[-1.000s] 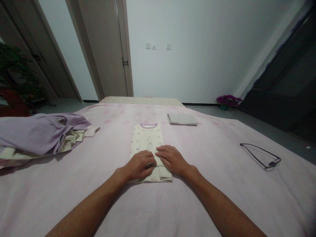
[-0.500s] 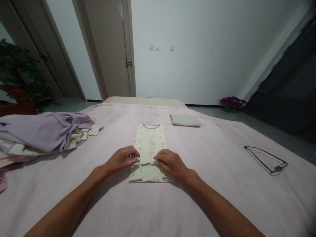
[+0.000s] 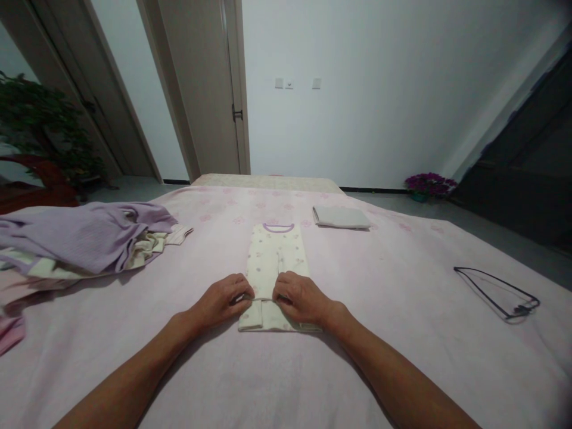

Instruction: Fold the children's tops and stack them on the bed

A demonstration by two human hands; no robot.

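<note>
A cream garment (image 3: 277, 256) with a purple neckline and small dots lies folded into a narrow strip on the pink bedspread (image 3: 357, 333). My left hand (image 3: 223, 300) pinches its left edge near the bottom, fingers curled on the cloth. My right hand (image 3: 299, 297) grips the right edge at the same height, fingers bent over the fabric. A short folded part of the garment shows below both hands.
A heap of purple and cream clothes (image 3: 84, 238) lies at the left. A folded grey cloth (image 3: 342, 217) rests beyond the garment. A black wire hanger (image 3: 498, 289) lies at the right. Behind are a door (image 3: 201, 89), a plant (image 3: 40, 137) and purple flowers (image 3: 429, 185).
My hands went from lying together on the garment's middle to its two side edges, closing on the cloth. The camera view drifted slightly.
</note>
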